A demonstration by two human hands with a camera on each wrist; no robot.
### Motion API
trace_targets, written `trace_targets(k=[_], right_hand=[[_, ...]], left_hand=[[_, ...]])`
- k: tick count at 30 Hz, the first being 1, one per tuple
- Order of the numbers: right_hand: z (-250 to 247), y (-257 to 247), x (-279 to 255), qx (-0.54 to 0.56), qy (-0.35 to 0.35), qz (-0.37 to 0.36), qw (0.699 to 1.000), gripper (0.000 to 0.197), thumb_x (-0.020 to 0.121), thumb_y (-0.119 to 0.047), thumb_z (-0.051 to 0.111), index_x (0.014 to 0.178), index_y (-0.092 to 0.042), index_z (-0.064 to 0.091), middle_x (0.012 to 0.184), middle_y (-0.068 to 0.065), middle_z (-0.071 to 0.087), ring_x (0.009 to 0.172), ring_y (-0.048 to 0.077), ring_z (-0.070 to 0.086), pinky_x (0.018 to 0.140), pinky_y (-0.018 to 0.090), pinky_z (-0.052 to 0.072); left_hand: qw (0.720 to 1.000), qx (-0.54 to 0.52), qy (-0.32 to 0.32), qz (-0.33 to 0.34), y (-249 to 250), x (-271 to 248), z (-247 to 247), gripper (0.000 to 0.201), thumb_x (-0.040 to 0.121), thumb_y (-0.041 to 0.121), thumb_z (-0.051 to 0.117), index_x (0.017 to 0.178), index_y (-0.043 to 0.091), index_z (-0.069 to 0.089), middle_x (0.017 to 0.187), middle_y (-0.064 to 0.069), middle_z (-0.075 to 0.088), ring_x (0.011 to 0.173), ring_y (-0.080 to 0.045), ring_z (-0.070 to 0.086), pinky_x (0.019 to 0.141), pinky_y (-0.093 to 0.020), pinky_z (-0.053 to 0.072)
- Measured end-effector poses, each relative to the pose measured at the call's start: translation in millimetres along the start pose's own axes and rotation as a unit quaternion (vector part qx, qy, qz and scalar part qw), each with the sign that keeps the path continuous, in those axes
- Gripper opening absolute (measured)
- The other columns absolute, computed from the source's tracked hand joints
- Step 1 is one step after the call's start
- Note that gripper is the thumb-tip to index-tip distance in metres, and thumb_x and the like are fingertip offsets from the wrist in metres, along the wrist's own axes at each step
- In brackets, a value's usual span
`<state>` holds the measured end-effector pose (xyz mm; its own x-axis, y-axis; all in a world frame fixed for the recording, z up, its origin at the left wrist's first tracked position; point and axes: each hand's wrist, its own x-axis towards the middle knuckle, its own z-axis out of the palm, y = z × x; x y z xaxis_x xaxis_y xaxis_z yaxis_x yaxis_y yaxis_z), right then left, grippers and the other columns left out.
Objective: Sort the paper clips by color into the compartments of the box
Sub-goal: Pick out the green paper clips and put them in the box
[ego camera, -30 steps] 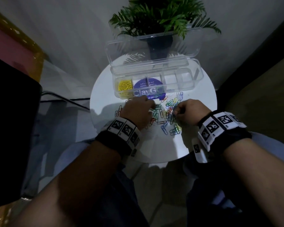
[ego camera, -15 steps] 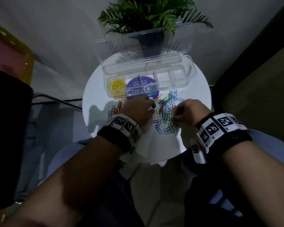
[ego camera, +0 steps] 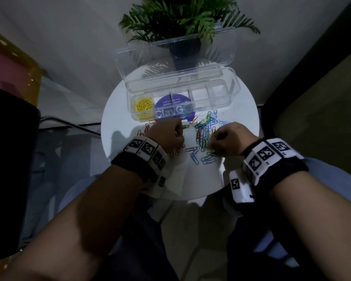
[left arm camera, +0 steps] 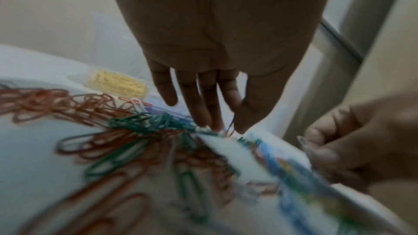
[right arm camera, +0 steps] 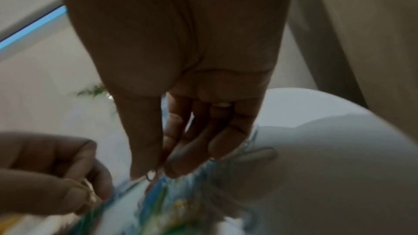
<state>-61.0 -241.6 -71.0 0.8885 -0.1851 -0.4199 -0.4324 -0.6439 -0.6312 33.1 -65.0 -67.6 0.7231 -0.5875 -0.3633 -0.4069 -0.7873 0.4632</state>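
Left hand [left arm camera: 217, 71] pinches a paper clip [left arm camera: 229, 128] – right hand [right arm camera: 181, 131] too, its clip [right arm camera: 151, 176] blurred

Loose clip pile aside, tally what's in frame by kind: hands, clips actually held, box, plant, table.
2 hands: left hand, right hand
2 paper clips, one pinched in each hand
1 box
1 potted plant
1 table
Total: 7

Both hands reach forward side by side, left hand [ego camera: 167, 134] and right hand [ego camera: 227, 138] pinching fingertips downward.
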Motion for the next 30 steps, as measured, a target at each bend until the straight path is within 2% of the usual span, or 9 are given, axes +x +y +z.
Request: trace_targets(k=[3, 5, 8, 10, 15, 19, 21, 25, 30], right_hand=[[-6.2, -0.9, 2.8, 0.108, 0.022, 0.031, 0.993, 0.006, 0.08, -0.012, 0.069, 0.079, -0.007, 0.071, 0.058, 0.0, 0.061, 0.04, -0.004, 0.051, 0.047, 0.01, 0.042], [-9.0, 0.1, 6.5, 0.083, 0.044, 0.025, 0.995, 0.006, 0.081, -0.012, 0.067, 0.076, -0.011, 0.071, 0.065, 0.0, 0.063, 0.044, -0.007, 0.053, 0.054, 0.014, 0.042], [-11.0, 0.3, 2.3, -0.012, 0.032, 0.012, 0.999, 0.014, 0.077, -0.015, 0.07, 0.065, -0.02, 0.065, 0.065, -0.002, 0.059, 0.058, 0.005, 0.052, 0.056, 0.016, 0.038], [-8.3, -0.4, -2.0, -0.083, -0.009, -0.004, 0.996, 0.002, 0.075, -0.014, 0.07, 0.074, -0.016, 0.071, 0.071, 0.0, 0.06, 0.07, 0.013, 0.055, 0.058, 0.018, 0.038], [1.5, 2.8, -2.8, -0.115, -0.04, -0.023, 0.992, 0.011, 0.072, -0.013, 0.071, 0.083, -0.012, 0.071, 0.084, 0.004, 0.065, 0.082, 0.019, 0.059, 0.064, 0.019, 0.036], [1.8, 5.0, -1.6, -0.112, -0.021, -0.039, 0.993, 0.019, 0.075, -0.015, 0.071, 0.093, -0.009, 0.069, 0.096, 0.01, 0.069, 0.089, 0.022, 0.061, 0.061, 0.017, 0.031], [0.9, 6.2, -0.2, -0.111, -0.009, -0.042, 0.993, 0.023, 0.076, -0.012, 0.069, 0.098, -0.009, 0.069, 0.101, 0.012, 0.067, 0.094, 0.026, 0.061, 0.067, 0.016, 0.03], [-0.8, -2.0, 1.1, -0.097, 0.003, -0.057, 0.994, 0.019, 0.078, -0.014, 0.066, 0.097, -0.014, 0.07, 0.099, 0.013, 0.064, 0.092, 0.028, 0.061, 0.072, 0.02, 0.036], [14.0, -20.4, 6.6, -0.132, -0.031, -0.08, 0.988, 0.024, 0.083, -0.022, 0.062, 0.105, -0.028, 0.069, 0.109, 0.008, 0.052, 0.1, 0.025, 0.058, 0.089, 0.032, 0.046]], left_hand=[[0.996, -0.079, 0.023, 0.023, 6.7, -4.5, -1.3, 0.014, 0.08, 0.009, 0.061, 0.079, 0.017, 0.049, 0.081, 0.0, 0.06, 0.077, -0.017, 0.056, 0.072, -0.026, 0.043], [0.996, -0.072, 0.012, 0.058, 15.8, -8.4, 3.6, 0.012, 0.082, 0.01, 0.058, 0.082, 0.019, 0.05, 0.08, 0.001, 0.06, 0.074, -0.017, 0.056, 0.074, -0.028, 0.046], [0.995, 0.026, -0.032, 0.091, 25.5, -11.1, 13.4, 0.027, 0.086, 0.016, 0.048, 0.104, 0.031, 0.061, 0.1, -0.001, 0.067, 0.084, -0.019, 0.061, 0.085, -0.035, 0.051], [0.987, 0.108, -0.065, 0.097, 27.7, -11.9, 15.5, 0.036, 0.088, 0.019, 0.046, 0.116, 0.038, 0.061, 0.115, 0.001, 0.064, 0.102, -0.02, 0.061, 0.092, -0.036, 0.049], [0.984, 0.153, -0.055, 0.074, 17.3, -15.7, 7.3, 0.036, 0.091, 0.021, 0.045, 0.12, 0.035, 0.061, 0.125, 0.002, 0.06, 0.113, -0.022, 0.058, 0.094, -0.033, 0.046], [0.986, 0.147, -0.051, 0.057, 7.3, -21.3, 1.1, 0.029, 0.09, 0.022, 0.049, 0.116, 0.029, 0.062, 0.12, 0.0, 0.063, 0.109, -0.022, 0.059, 0.091, -0.033, 0.045], [0.992, 0.115, -0.045, 0.032, 3.0, -23.1, -1.1, 0.024, 0.089, 0.019, 0.052, 0.111, 0.022, 0.061, 0.114, -0.004, 0.064, 0.104, -0.024, 0.06, 0.087, -0.032, 0.045], [0.999, 0.036, -0.01, 0.003, 2.6, -23.1, -1.4, 0.021, 0.087, 0.011, 0.053, 0.107, 0.013, 0.057, 0.107, -0.009, 0.065, 0.098, -0.025, 0.06, 0.08, -0.025, 0.041], [1.0, 0.01, 0.01, -0.009, 4.8, -14.3, 0.7, 0.02, 0.09, 0.016, 0.055, 0.107, 0.011, 0.064, 0.11, -0.01, 0.066, 0.103, -0.024, 0.059, 0.084, -0.025, 0.04]])
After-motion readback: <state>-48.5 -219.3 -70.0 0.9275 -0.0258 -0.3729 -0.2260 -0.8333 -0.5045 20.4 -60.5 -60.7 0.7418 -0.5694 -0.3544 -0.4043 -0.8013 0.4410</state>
